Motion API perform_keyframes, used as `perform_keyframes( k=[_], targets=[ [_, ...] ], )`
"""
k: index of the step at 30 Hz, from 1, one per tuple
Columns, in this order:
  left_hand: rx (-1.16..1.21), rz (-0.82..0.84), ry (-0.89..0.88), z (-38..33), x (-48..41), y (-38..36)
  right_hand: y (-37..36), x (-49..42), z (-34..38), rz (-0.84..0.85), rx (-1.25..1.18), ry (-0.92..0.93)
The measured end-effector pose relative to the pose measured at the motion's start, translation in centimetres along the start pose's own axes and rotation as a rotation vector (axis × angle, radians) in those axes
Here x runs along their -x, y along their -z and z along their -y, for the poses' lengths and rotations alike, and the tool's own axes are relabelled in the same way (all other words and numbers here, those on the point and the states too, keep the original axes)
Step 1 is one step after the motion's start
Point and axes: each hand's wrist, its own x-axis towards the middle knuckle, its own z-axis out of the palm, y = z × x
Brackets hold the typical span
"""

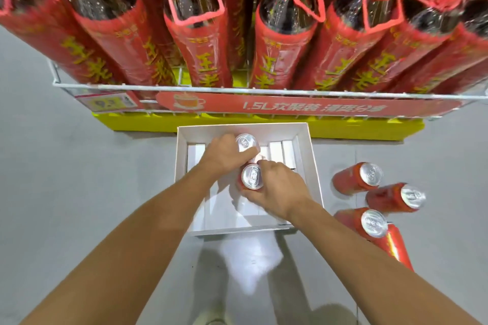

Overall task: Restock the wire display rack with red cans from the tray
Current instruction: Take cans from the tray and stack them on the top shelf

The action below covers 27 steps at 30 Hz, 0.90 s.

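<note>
Right hand [277, 190] is wrapped round the side of the near can [252, 177], fingers closed on its wall, lid up. Left hand [224, 157] closes on the far can [246, 142], fingertips over its near edge; how firm that hold is, can't tell. Both cans sit mid-frame inside the white tray [315, 179], which otherwise looks emptied to its liner. Handling guess: sealed cans, rigid, moderately heavy, slick painted wall, dent if dropped, so grip mid-body with fingers around, not by the rim or tab. Count: two cans in the tray, four more lying on the floor [79, 166] at right of frame, with the floor cans [356, 178] loose and likely to roll. Wire rack [184, 86] spans the upper frame, front row showing about seven large red bottles [196, 34]; no cans visible on it.
</note>
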Motion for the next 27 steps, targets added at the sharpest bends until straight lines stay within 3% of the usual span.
perform_keyframes(
  k=[11,16,21,27],
  targets=[
    [-0.279,0.226,0.010,2.3,3.5,1.9,0.8,0.4,-3.6,0.026,0.017,0.084],
    [-0.042,0.083,-0.202,4.0,6.6,-0.3,-0.3,0.5,-3.7,0.018,-0.162,0.112],
    [0.052,0.024,-0.203,4.9,6.8,0.2,0.5,0.6,-3.5,0.015,-0.337,0.151],
    [0.199,-0.018,-0.238,-0.8,11.3,7.5,10.6,3.9,-0.2,-0.118,-0.351,0.272]
  ],
)
